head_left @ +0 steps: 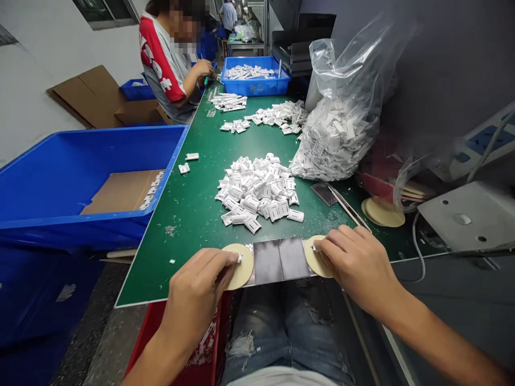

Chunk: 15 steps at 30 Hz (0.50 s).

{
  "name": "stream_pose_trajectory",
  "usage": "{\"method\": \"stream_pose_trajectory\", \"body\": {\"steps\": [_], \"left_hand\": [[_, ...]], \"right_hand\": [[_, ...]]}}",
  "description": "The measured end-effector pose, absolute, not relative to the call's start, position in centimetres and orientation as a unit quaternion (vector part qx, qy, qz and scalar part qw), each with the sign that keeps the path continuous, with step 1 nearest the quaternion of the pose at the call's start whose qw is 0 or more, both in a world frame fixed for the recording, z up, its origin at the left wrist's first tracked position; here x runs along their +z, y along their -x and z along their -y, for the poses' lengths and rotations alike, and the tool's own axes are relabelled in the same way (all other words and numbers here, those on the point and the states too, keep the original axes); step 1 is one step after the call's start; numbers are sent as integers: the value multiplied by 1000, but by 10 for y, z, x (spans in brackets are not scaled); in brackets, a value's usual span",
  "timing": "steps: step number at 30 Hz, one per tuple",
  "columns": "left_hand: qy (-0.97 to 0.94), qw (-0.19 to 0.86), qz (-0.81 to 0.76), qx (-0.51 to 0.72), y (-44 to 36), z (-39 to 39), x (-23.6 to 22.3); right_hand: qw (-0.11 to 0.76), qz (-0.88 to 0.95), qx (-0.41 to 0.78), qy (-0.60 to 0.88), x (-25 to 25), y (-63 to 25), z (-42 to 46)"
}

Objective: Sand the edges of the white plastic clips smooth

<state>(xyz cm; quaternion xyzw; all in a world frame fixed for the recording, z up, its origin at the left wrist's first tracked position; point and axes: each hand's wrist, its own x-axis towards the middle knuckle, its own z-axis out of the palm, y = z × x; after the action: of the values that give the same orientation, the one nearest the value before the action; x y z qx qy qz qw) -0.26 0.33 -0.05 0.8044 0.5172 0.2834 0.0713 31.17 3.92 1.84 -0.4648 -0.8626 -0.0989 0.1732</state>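
My left hand pinches a small white plastic part over a round cream disc at the table's front edge. A second cream disc lies to the right, where my right hand is closed on another small white piece, mostly hidden by the fingers. Between the discs sit two dark grey rectangular plates, side by side. Just beyond them is a pile of white plastic parts on the green tabletop.
A clear plastic bag full of white parts stands at right, near tweezers and more cream discs. Large blue bin adjoins the left edge. Farther back are a blue tray and a seated co-worker. A red bin is below.
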Motion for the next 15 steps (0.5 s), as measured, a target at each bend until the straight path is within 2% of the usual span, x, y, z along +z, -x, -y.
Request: {"method": "stream_pose_trajectory", "body": {"steps": [4,6,9,15], "left_hand": [[-831,154,-464,265,-3,1,16],[-825,166,-457,289,-18,-3,19],[-804,174,-487,293,-45,-19,13],[-787,192,-520,272,-64,-34,0]], "right_hand": [[213,873,-11,439,24,-298,-9],[236,874,-12,424,25,-284,-8],[209,883,-54,417,22,-265,-24],[175,883,-53,433,13,-260,-38]]}}
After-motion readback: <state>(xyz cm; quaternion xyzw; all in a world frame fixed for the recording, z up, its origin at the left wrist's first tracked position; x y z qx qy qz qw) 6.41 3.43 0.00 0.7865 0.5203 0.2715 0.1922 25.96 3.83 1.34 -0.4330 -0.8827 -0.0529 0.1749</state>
